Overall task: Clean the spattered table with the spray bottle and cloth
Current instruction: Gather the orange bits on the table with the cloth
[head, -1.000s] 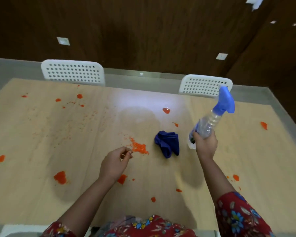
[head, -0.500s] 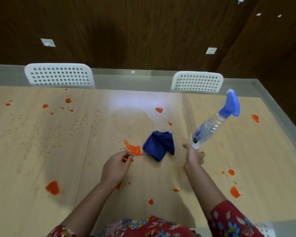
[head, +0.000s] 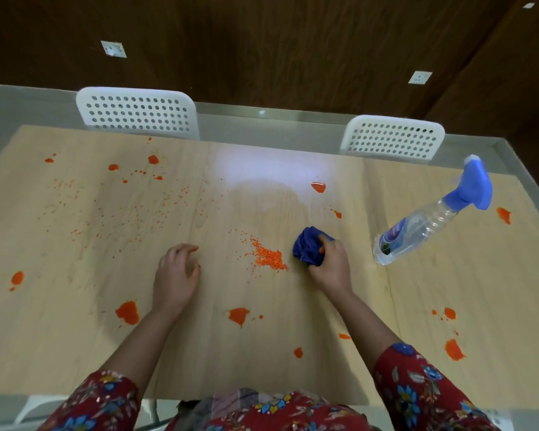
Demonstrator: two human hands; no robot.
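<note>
Released, the bottle (head: pixel 423 222) now stands apart as the right hand (head: pixel 332 264) clutches the cloth (head: pixel 308 248); left hand's (head: pixel 176 275) fingers curl loosely, empty.

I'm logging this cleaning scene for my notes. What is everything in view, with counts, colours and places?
Light wooden table: one, beige, fills the view.
Clear plastic spray bottle with blue trigger head: one, far right of the table, tilted.
Crumpled blue cloth: one, centre-right, in the right hand's grip.
Orange splotches: many, scattered across the table.
Pile of orange granules: one, just left of the cloth.
White perforated chair backs: two, at the far edge.
White wall sockets: at least two, on dark wood panelling.
Left hand: empty, fingers curled, over the table.
Right hand: closed on the cloth.
Red floral sleeves: two, bottom edge.
</note>
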